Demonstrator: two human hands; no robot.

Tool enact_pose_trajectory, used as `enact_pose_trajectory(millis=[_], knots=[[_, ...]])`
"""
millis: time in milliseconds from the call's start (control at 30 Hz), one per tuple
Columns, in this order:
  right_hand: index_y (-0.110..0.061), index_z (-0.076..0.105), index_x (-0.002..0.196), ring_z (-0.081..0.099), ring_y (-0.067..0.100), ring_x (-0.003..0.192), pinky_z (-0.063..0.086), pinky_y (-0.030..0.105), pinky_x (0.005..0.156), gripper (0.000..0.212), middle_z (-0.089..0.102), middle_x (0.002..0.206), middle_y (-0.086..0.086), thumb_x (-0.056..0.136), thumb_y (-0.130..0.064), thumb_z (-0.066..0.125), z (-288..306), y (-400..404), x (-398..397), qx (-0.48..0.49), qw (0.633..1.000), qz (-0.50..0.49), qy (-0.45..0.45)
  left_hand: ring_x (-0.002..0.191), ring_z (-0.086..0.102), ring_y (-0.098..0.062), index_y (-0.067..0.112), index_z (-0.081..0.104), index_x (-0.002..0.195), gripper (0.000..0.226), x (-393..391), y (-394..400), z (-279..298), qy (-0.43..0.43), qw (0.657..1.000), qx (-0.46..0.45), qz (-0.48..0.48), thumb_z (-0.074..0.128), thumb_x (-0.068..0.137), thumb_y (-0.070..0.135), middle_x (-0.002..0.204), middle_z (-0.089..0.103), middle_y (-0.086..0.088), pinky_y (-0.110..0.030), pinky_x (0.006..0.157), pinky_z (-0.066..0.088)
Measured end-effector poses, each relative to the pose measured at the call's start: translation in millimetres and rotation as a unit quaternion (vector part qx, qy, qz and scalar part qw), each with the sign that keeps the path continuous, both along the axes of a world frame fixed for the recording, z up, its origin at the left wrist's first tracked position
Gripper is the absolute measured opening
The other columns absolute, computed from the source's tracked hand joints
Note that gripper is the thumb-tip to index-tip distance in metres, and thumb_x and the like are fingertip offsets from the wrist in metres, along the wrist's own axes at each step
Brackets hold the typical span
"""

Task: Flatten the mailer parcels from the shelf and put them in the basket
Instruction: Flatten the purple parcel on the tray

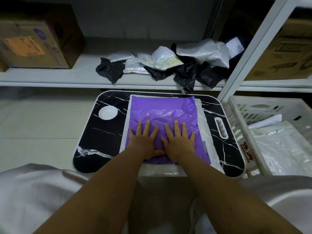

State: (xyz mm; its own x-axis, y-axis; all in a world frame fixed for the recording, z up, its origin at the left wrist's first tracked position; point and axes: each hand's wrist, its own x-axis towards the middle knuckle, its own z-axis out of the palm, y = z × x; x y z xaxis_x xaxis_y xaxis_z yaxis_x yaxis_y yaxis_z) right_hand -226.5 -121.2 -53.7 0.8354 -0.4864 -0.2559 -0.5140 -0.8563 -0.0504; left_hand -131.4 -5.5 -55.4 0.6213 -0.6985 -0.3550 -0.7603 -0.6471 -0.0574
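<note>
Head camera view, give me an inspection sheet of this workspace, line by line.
Surface: black marble-pattern lap table, white mailer spread under the purple one.
Job's things: purple mailer lying flat on it; black and white mailers heaped on the shelf; white basket at right, holding mailers.
Clutter: white round dish on the table.
Hands: left hand and right hand press flat on the purple mailer.
Cables: nothing seen.
Surroundings: cardboard boxes on the shelves.
</note>
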Motion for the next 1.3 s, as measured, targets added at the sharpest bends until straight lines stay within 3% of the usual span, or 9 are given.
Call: enact_pose_trajectory(millis=[167, 267, 333, 400, 500, 633, 933, 1133, 1300], knots=[[-0.025, -0.004, 0.155, -0.016, 0.031, 0.148, -0.003, 0.054, 0.117, 0.064, -0.016, 0.161, 0.01, 0.101, -0.053, 0.016, -2.0, -5.7, -0.8, 0.005, 1.0, 0.006, -0.004, 0.146, -0.004, -0.037, 0.02, -0.003, 0.153, 0.083, -12.7, -3.4, 0.3, -0.011, 0.997, -0.052, 0.05, 0.029, 0.092, 0.066, 0.16, -0.01, -0.012, -0.046, 0.113, 0.024], [-0.022, 0.006, 0.155, -0.009, 0.028, 0.149, 0.002, 0.051, 0.119, 0.057, -0.007, 0.163, 0.01, 0.104, -0.04, 0.024, 5.1, -10.3, 1.8, 0.013, 1.0, 0.006, -0.01, 0.146, 0.008, -0.037, 0.007, 0.009, 0.152, 0.057, -23.7, -13.3, 8.8, -0.014, 0.993, -0.063, 0.098, 0.032, 0.104, 0.029, 0.159, 0.006, -0.017, -0.041, 0.103, 0.04], [-0.021, 0.015, 0.153, -0.005, 0.027, 0.149, 0.004, 0.051, 0.119, 0.052, 0.0, 0.163, 0.01, 0.103, -0.026, 0.029, 10.8, -6.4, 0.2, -0.008, 0.999, -0.005, -0.034, 0.145, 0.01, -0.038, -0.002, 0.017, 0.148, 0.051, -32.9, -17.9, 8.7, -0.029, 0.991, -0.071, 0.107, 0.03, 0.102, 0.013, 0.156, 0.012, -0.024, -0.04, 0.106, 0.039], [-0.022, 0.019, 0.152, -0.004, 0.028, 0.149, 0.003, 0.054, 0.117, 0.052, 0.004, 0.162, 0.011, 0.101, -0.022, 0.03, 12.0, 3.5, -6.0, -0.038, 0.996, -0.045, -0.068, 0.145, 0.002, -0.039, 0.001, 0.017, 0.15, 0.053, -42.2, -17.2, 3.2, -0.038, 0.99, -0.087, 0.107, 0.029, 0.102, 0.019, 0.156, 0.006, -0.025, -0.045, 0.114, 0.026], [-0.024, 0.007, 0.154, -0.009, 0.032, 0.148, -0.001, 0.058, 0.116, 0.057, -0.004, 0.162, 0.012, 0.103, -0.042, 0.024, 4.5, 16.9, -19.4, -0.008, 0.993, -0.105, -0.061, 0.144, -0.016, -0.037, 0.028, 0.001, 0.153, 0.061, -56.0, -7.1, -3.7, 0.033, 0.983, -0.113, 0.138, 0.02, 0.1, 0.05, 0.159, -0.016, -0.008, -0.064, 0.11, 0.005], [-0.028, -0.012, 0.153, -0.018, 0.037, 0.146, -0.005, 0.057, 0.115, 0.065, -0.021, 0.16, 0.009, 0.099, -0.056, 0.013, -7.6, 16.5, -32.3, 0.016, 0.995, -0.095, -0.025, 0.141, -0.026, -0.038, 0.043, -0.011, 0.148, 0.066, -57.7, 5.9, -5.9, 0.08, 0.984, -0.09, 0.135, 0.015, 0.093, 0.066, 0.156, -0.029, 0.002, -0.072, 0.107, 0.0], [-0.03, -0.013, 0.153, -0.017, 0.042, 0.145, -0.001, 0.058, 0.116, 0.068, -0.026, 0.159, 0.008, 0.099, -0.059, 0.015, -6.3, 11.3, -35.6, 0.029, 0.997, -0.077, 0.002, 0.142, -0.025, -0.035, 0.044, -0.01, 0.148, 0.071, -53.3, 20.5, -19.4, 0.074, 0.979, -0.137, 0.135, 0.018, 0.09, 0.071, 0.156, -0.028, 0.002, -0.064, 0.112, -0.003], [-0.031, -0.014, 0.153, -0.018, 0.041, 0.145, 0.0, 0.058, 0.117, 0.069, -0.026, 0.158, 0.007, 0.097, -0.061, 0.014, -5.1, 11.0, -33.6, 0.037, 0.996, -0.084, 0.015, 0.147, -0.009, -0.03, 0.03, 0.001, 0.153, 0.114, -54.2, 38.0, -26.9, 0.027, 0.972, -0.188, 0.135, -0.038, 0.056, 0.077, 0.16, -0.01, -0.007, -0.046, 0.117, -0.001], [-0.026, 0.005, 0.154, 0.001, 0.046, 0.145, 0.011, 0.061, 0.115, 0.063, -0.006, 0.161, 0.013, 0.1, -0.054, 0.024, 8.4, 12.7, -24.2, 0.027, 0.995, -0.093, 0.018, 0.147, 0.0, -0.032, 0.025, -0.002, 0.153, 0.075, -47.8, 42.0, -15.3, 0.044, 0.972, -0.14, 0.183, 0.005, 0.09, 0.065, 0.159, -0.004, -0.018, -0.044, 0.118, 0.009]])
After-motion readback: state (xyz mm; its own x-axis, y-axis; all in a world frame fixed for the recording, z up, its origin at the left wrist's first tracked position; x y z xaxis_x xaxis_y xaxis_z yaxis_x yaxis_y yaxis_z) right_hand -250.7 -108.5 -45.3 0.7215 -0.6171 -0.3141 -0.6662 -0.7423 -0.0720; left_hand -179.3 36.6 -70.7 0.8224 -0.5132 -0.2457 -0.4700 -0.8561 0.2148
